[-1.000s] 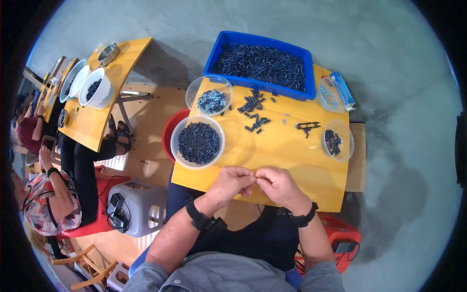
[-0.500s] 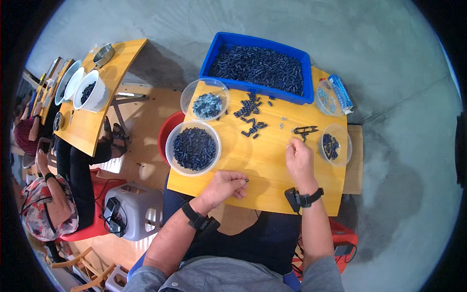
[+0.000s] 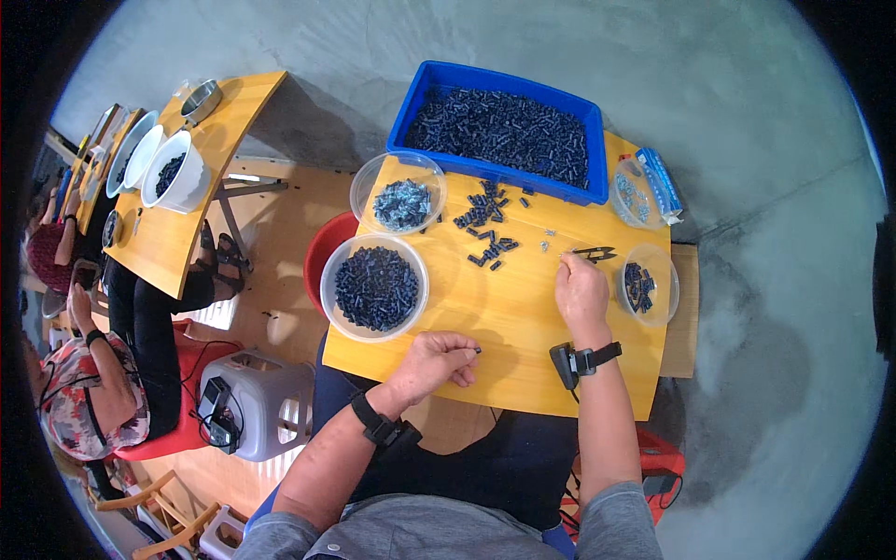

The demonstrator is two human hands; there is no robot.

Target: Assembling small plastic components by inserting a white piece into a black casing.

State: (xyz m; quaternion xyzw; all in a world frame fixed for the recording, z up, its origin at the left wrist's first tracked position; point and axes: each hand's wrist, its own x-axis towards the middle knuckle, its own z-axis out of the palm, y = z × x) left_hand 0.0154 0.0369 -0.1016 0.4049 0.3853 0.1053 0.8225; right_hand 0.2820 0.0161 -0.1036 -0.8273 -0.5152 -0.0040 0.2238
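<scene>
The rectangular tray [image 3: 407,121] is showing solid blue; the short cylinders [image 3: 504,131] are reading blue-black. The tabletop [image 3: 513,322] is presenting orange-yellow with faint grain. The thread snips [image 3: 599,251] are appearing black, the basin [image 3: 324,245] red. The neighbouring person's top [image 3: 75,431] (blotched in pattern) is displaying red, black and white; the wearer's shirt [image 3: 439,525] is showing plain grey.

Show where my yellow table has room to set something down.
Bare: the middle, between the near-left bowl, loose dark pieces, left hand and right hand; also the corner below the near-right bowl. Crowded: the far side, around the blue tray.
</scene>
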